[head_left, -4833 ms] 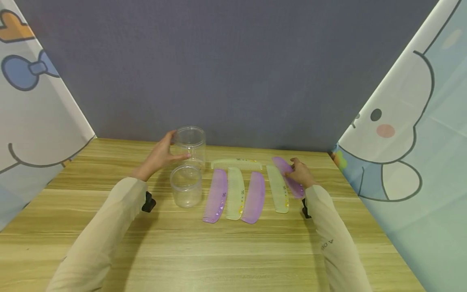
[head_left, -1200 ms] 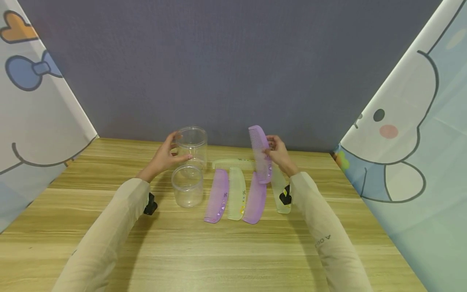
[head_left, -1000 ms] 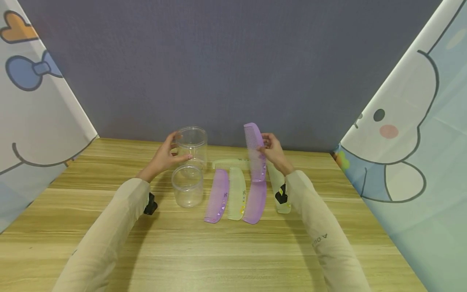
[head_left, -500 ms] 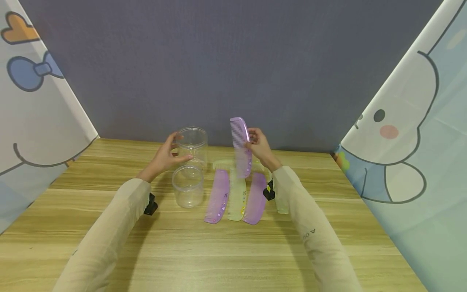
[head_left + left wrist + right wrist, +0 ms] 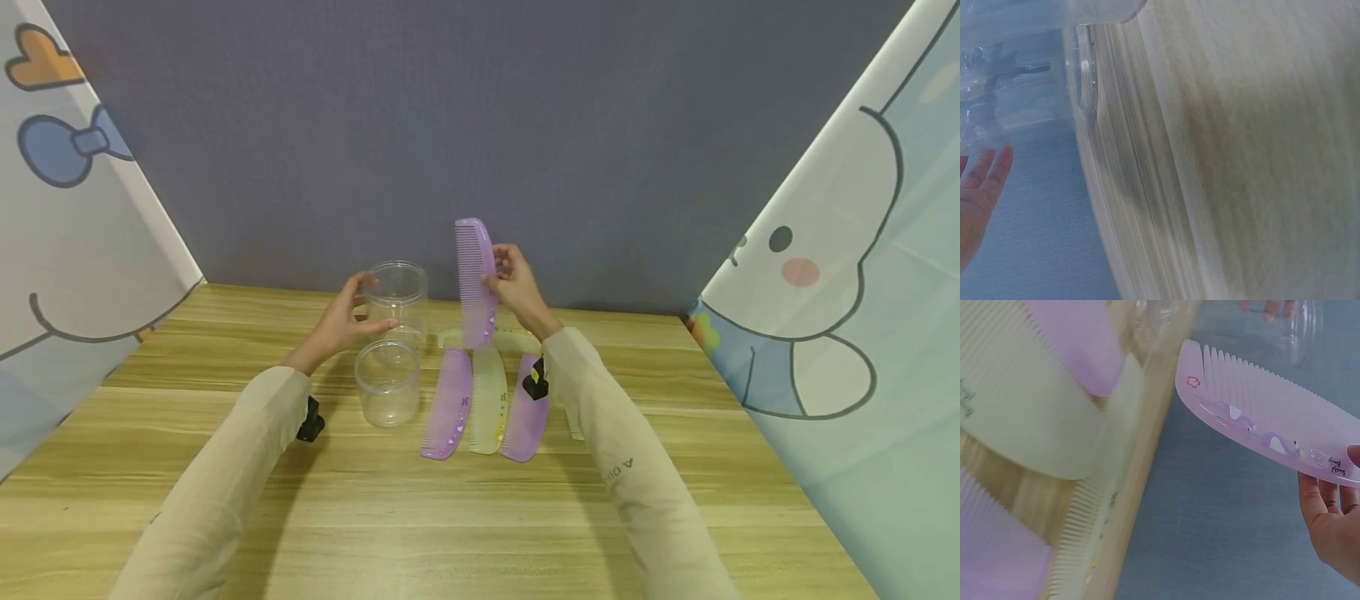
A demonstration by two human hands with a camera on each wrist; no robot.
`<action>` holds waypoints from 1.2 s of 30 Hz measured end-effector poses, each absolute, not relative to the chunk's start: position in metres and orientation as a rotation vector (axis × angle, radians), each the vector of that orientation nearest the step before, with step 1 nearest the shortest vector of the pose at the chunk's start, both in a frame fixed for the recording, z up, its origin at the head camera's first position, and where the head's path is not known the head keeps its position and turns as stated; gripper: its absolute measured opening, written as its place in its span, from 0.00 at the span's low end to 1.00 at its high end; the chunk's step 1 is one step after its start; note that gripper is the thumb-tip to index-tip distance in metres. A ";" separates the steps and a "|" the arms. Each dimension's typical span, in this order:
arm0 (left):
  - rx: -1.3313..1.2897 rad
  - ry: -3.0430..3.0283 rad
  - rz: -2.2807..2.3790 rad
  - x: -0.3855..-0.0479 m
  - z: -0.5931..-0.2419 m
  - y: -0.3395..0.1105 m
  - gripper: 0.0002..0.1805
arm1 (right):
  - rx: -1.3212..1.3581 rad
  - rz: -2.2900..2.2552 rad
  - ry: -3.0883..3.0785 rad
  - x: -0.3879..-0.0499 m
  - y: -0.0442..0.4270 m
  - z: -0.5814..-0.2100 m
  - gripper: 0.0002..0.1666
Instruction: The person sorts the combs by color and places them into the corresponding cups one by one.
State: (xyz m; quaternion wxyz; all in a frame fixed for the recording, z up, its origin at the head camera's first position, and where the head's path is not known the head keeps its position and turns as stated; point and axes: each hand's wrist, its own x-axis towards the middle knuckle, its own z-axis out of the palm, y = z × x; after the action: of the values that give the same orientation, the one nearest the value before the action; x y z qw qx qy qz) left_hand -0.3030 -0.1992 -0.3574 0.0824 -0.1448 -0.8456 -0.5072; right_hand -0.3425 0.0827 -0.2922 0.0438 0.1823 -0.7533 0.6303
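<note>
"What did our right hand hold?"

"We had thumb and fingers clamped on the spine of a purple comb, near its middle."

"And how did this comb point?"

"Its long axis was nearly upright, the teeth toward our left, the decorated end down. We held it raised, right of the jars."

"Our left hand?"

"We kept it curved around the far clear jar, thumb on the near side."

"What lay further out?"

"We saw the near clear jar and, beside it, purple and green combs on the wooden table."
</note>
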 end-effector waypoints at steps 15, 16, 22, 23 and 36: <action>-0.444 -2.530 -1.507 -0.304 -0.359 -0.199 0.56 | 0.538 1.968 -2.086 -0.348 0.059 -0.259 0.26; -0.447 -2.533 -1.502 -0.304 -0.359 -0.200 0.56 | 0.535 1.970 -2.078 -0.349 0.057 -0.257 0.25; -0.451 -2.527 -1.503 -0.303 -0.360 -0.199 0.56 | 0.534 1.978 -2.020 -0.349 0.050 -0.246 0.24; -0.453 -2.527 -1.503 -0.303 -0.360 -0.199 0.56 | 0.538 1.983 -2.007 -0.349 0.050 -0.244 0.23; -0.445 -2.515 -1.487 -0.303 -0.359 -0.199 0.55 | 0.544 2.042 -1.868 -0.344 0.033 -0.225 0.23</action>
State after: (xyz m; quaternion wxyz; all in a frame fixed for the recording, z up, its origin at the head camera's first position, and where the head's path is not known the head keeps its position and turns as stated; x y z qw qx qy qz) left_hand -0.3028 -0.1989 -0.3588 0.0931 -0.1498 -0.8473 -0.5010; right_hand -0.3436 0.0334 -0.2250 0.1598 0.1903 -0.6539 0.7146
